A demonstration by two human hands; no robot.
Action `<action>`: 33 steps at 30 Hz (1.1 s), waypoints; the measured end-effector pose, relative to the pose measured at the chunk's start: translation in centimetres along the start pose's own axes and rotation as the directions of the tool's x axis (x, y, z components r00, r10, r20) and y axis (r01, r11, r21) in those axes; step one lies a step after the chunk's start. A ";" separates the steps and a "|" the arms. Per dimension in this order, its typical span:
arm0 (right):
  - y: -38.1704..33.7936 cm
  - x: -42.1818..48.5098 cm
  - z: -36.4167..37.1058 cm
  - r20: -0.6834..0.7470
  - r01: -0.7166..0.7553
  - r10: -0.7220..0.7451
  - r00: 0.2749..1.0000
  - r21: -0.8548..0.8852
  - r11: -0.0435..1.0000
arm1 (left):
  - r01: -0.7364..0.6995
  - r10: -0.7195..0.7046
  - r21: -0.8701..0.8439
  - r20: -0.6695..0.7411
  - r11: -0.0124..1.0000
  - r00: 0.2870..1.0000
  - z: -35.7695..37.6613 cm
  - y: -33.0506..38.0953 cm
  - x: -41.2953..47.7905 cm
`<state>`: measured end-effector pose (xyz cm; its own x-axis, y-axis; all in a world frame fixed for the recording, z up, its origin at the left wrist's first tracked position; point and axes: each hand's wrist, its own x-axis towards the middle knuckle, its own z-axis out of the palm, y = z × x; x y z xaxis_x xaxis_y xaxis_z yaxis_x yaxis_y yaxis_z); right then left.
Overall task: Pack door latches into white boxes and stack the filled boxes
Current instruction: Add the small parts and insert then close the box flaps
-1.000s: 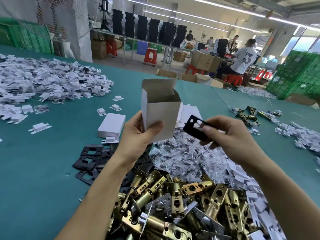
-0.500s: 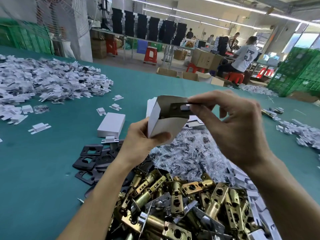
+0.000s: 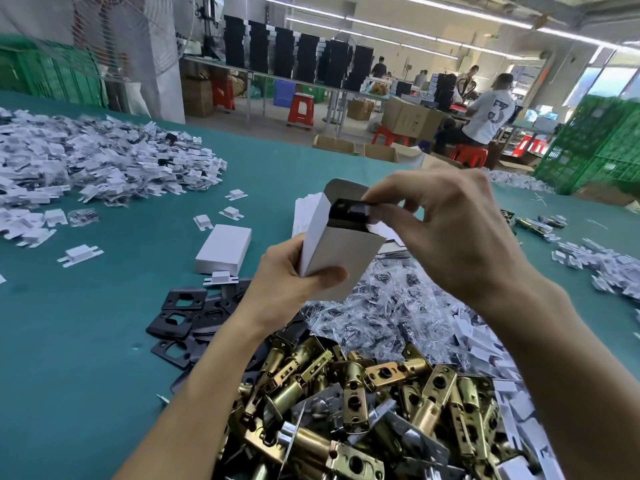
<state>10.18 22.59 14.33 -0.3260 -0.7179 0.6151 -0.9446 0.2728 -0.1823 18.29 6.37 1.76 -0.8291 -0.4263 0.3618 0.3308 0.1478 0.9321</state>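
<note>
A heap of white card inserts [image 3: 86,168] covers the far left, with teal table [image 3: 69,375] showing nearer. A closed white box [image 3: 223,249] lies beside loose strike plates [image 3: 183,317]. The left hand [image 3: 287,285] grips an open white box [image 3: 341,251]. The right hand [image 3: 450,233] pinches a black plate [image 3: 349,209] at its mouth. Brass latches [image 3: 363,393] crowd the near edge below.

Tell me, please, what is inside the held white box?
A black plate, pinched by the right hand, sits partly in the open top of the white box. Anything deeper is hidden by its walls.
</note>
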 end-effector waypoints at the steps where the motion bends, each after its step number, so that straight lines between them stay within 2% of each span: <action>1: -0.1 0.1 -0.3 -0.038 0.025 -0.025 0.999 0.002 1.000 | -0.007 0.007 -0.015 -0.004 1.000 1.000 0.0 0.2 0.0; 4: -0.7 0.4 -0.6 -0.117 0.032 -0.018 0.993 0.116 0.993 | -0.022 0.022 -0.028 -0.005 0.999 1.000 0.0 0.4 -0.1; 9: -1.0 0.4 0.2 0.081 -0.230 0.215 0.973 0.396 0.889 | -0.035 0.035 -0.057 0.004 0.998 0.999 0.5 0.7 -0.2; 11: -0.9 0.3 0.4 0.066 -0.259 0.255 0.965 0.403 0.878 | -0.035 0.036 -0.073 0.011 0.997 0.999 0.5 0.7 -0.2; 13: -0.7 0.1 0.4 0.010 -0.230 0.239 0.971 0.312 0.922 | -0.028 0.030 -0.081 0.024 0.996 0.999 0.4 0.7 -0.2; 16: -0.2 -0.3 0.1 -0.036 -0.139 0.141 0.989 0.057 0.989 | -0.025 0.029 -0.103 0.035 0.994 0.999 0.4 0.8 -0.3; 19: 0.2 -0.7 -0.4 0.016 -0.089 0.092 0.996 -0.152 0.984 | -0.027 0.032 -0.113 0.044 0.993 0.999 0.4 0.8 -0.3; 21: 0.4 -0.8 -0.6 0.050 -0.090 0.105 0.993 -0.233 0.968 | -0.024 0.029 -0.099 0.054 0.995 0.998 0.5 0.6 -0.3; 28: -1.0 -0.5 0.1 -0.064 -0.014 -0.006 0.998 -0.310 0.951 | -0.027 0.032 -0.072 0.059 0.997 0.998 0.8 0.4 -0.3; 33: -2.3 -0.1 0.2 -0.036 0.060 -0.073 0.997 -0.278 0.959 | -0.060 0.064 -0.112 0.033 0.992 0.997 0.6 0.3 -0.3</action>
<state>12.36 21.93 14.57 -0.2545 -0.7125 0.6539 -0.9151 0.3960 0.0753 18.35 7.03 1.96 -0.8208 -0.3863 0.4209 0.4281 0.0720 0.9009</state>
